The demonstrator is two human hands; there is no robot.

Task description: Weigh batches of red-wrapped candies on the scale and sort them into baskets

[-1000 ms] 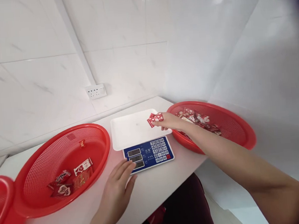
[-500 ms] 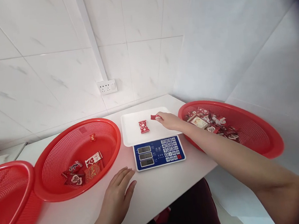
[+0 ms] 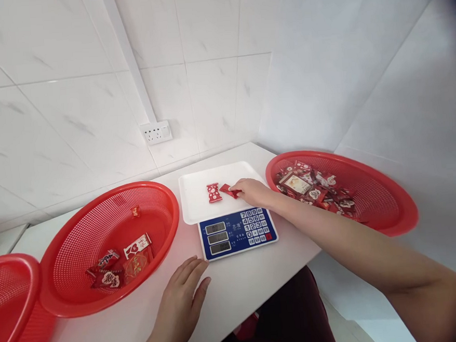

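Observation:
My right hand (image 3: 252, 191) is over the white weighing tray (image 3: 194, 210) of a digital scale (image 3: 238, 233). Its fingers pinch a small red candy packet (image 3: 226, 188) at the tray's surface. Just left of that lies a red wrapped candy with white spots (image 3: 214, 193), flat on the tray. On the table in front of the scale rests my left hand (image 3: 182, 294), fingers stretched out and holding nothing, its fingertips near the scale's lower left corner.
A red basket (image 3: 171, 206) left of the scale holds several wrapped candies (image 3: 117, 267). Another red basket (image 3: 403, 216) on the right holds a larger pile (image 3: 315, 188). Part of a third basket (image 3: 32, 268) shows at far left. A wall socket (image 3: 157, 132) sits behind.
My right hand has lowered the red packet onto the tray, beside the spotted candy. The top readout on the scale has changed. My left hand stays put; the view has shifted slightly.

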